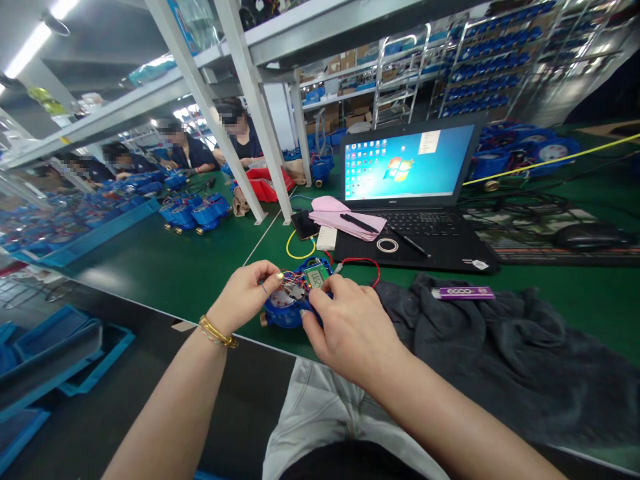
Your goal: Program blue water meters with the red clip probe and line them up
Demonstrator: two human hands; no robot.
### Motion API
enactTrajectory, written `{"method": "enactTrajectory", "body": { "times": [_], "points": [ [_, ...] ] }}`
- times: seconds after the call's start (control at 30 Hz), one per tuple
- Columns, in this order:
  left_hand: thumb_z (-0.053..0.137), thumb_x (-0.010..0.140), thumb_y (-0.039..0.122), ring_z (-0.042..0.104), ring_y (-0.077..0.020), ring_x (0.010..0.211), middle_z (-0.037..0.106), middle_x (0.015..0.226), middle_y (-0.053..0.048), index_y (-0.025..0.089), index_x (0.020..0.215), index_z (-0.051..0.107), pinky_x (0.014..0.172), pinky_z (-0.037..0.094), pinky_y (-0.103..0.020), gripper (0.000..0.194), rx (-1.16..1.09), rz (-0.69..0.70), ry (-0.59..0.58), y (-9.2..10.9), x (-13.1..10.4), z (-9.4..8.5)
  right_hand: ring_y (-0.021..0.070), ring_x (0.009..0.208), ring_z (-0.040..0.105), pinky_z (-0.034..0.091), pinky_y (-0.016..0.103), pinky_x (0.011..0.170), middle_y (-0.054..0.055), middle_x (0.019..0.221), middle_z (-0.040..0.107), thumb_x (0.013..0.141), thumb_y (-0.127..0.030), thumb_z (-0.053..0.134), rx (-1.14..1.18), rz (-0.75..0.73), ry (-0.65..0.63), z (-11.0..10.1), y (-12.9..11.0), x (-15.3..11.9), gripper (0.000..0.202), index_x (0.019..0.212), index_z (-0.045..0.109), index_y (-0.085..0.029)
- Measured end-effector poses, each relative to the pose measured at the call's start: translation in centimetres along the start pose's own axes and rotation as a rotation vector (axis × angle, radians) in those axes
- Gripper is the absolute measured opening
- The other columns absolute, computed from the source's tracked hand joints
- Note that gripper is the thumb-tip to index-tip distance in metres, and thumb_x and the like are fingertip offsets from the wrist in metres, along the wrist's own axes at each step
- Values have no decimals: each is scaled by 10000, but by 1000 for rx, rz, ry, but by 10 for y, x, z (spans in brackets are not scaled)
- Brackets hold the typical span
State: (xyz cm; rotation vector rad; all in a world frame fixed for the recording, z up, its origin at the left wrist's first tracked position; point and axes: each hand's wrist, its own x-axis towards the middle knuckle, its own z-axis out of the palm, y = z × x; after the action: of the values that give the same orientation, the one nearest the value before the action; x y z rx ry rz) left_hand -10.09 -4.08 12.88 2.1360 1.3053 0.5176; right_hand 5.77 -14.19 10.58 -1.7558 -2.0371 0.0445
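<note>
A blue round meter (285, 316) with a brass fitting lies near the front edge of the green table, its top open on thin coloured wires. A small green circuit board with a display (316, 275) stands at its back right. My left hand (249, 293) is at the meter's left side, thumb and forefinger pinched together at the wires; what they hold is too small to make out. My right hand (350, 323) curls over the meter's right side, fingers on the blue housing beside the display. A red cable (361, 260) runs behind my right hand.
Behind stands an open laptop (405, 167) with pink cloth (345, 219) and pens on it. Dark cloth (465, 333) lies at the right, a purple strip (465, 293) on top. More blue meters (195, 212) sit at left. Shelf posts (260, 107) rise behind; several people sit beyond.
</note>
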Motion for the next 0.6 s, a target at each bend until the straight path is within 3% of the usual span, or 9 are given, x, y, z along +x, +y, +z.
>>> {"method": "enactTrajectory", "body": {
  "times": [0.43, 0.6],
  "points": [
    [517, 756, 501, 508, -140, 606, 564, 647, 5, 164, 696, 570, 571, 399, -238, 346, 12, 6, -25, 1, -3, -1, 307, 841, 554, 411, 435, 697, 135, 928, 585, 864, -223, 492, -27, -15, 63, 6, -6, 2, 138, 836, 620, -179],
    [528, 746, 542, 512, -143, 560, 564, 643, -5, 167, 718, 552, 511, 431, -246, 376, -74, -74, -76, 3, -7, 0, 298, 795, 546, 403, 435, 679, 127, 876, 583, 842, -213, 521, -30, -29, 135, 16, -9, 1, 97, 798, 604, -184]
  ]
}}
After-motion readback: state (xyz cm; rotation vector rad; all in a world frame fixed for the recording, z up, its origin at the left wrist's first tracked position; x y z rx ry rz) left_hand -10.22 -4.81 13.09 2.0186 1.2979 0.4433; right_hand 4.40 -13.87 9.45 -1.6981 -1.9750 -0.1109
